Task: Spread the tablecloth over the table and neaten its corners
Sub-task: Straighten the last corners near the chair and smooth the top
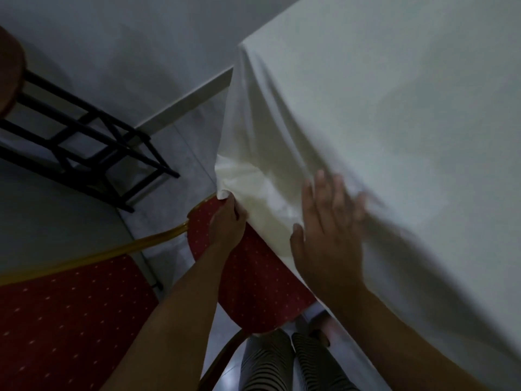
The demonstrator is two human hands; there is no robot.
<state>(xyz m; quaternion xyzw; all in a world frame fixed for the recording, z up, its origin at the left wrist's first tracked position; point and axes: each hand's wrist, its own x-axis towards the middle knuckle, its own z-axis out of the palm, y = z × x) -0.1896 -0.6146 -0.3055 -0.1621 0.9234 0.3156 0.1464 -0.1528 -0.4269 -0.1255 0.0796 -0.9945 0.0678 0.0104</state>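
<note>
A white tablecloth point(394, 114) covers the table, which fills the right side of the view. Its near corner hangs down in folds toward the lower left. My left hand point(227, 221) is shut on the lower hem of that hanging corner, just above a red chair seat. My right hand point(328, 232) lies flat with fingers apart on the cloth at the table's edge, slightly blurred. The table itself is hidden under the cloth.
A red dotted chair point(253, 292) with a gold frame stands under the hanging corner, another red seat point(64, 320) lower left. A dark-framed chair point(84, 142) sits at the left on the grey floor. My striped trousers point(282, 362) show at the bottom.
</note>
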